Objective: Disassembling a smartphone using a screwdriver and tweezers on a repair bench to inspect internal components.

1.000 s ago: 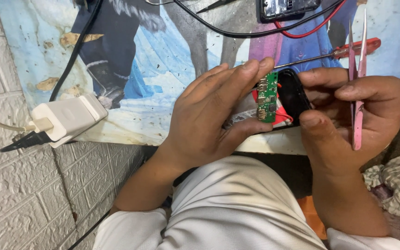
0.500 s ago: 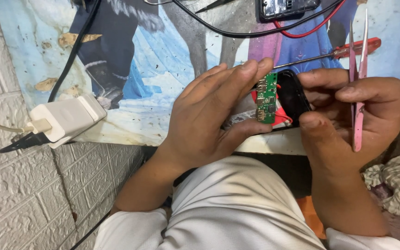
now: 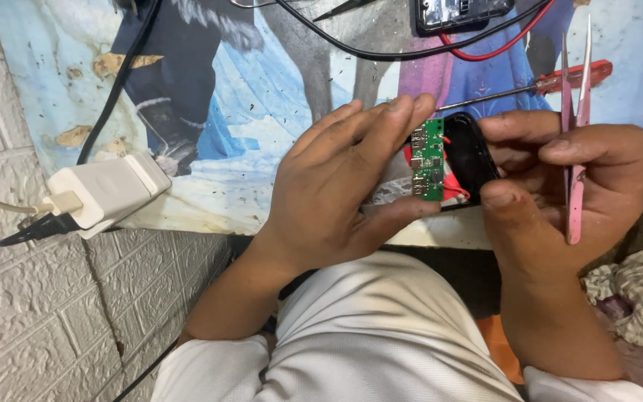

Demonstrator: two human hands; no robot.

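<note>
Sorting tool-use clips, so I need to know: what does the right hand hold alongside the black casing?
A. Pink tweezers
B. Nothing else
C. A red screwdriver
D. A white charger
A: the pink tweezers sit tucked in the right hand, while the red screwdriver lies on the mat.

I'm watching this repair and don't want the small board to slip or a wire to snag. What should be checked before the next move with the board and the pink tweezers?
1. Green circuit board supported: ok, left hand pinches it between fingertip and thumb.
2. Black casing steadied: ok, right hand grips its far side.
3. Pink tweezers ready: not ok, tucked in the right hand with tips pointing up, away from the board.
4. Red wires at the board free of strain: cannot tell, mostly hidden by the thumbs.
5. Red-handled screwdriver out of the way: ok, lying on the mat behind the hands.
</note>
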